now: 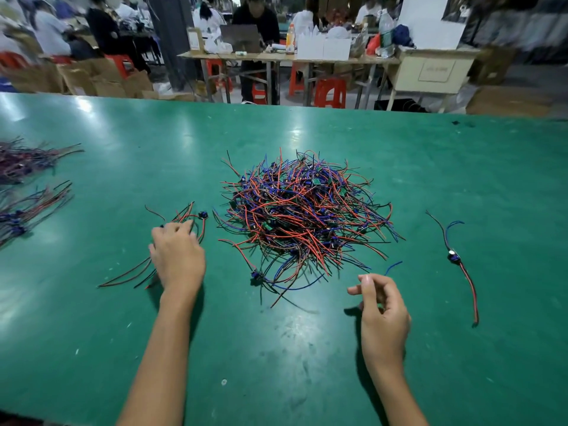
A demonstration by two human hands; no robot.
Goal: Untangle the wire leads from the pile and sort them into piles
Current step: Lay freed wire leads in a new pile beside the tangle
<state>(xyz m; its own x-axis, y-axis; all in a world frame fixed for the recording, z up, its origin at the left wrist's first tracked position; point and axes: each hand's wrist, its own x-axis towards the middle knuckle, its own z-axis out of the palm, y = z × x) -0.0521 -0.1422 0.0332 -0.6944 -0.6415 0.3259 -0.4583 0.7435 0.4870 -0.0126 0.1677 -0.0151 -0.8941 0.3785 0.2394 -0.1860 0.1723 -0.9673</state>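
Sorting wire leads off the tangled pile (302, 216)

Our left hand (178, 256) presses a small bunch (187, 218); our right hand (382, 312) looks loosely curled, grip unclear. Leads are light and floppy, so we'd pinch near the connector.

The green table top (307, 348) looks smooth and semi-glossy, scuffed and catching white light glare. The wire leads in the pile (302, 216) wear smooth plastic insulation, red, blue and black.

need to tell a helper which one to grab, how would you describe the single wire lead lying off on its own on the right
Start at the big tangled pile of wires in the middle of the green table and look right, past the right hand. The single lead lies alone there: a small dark part mid-length, blue and dark wires above, red and dark below, touching nothing else.
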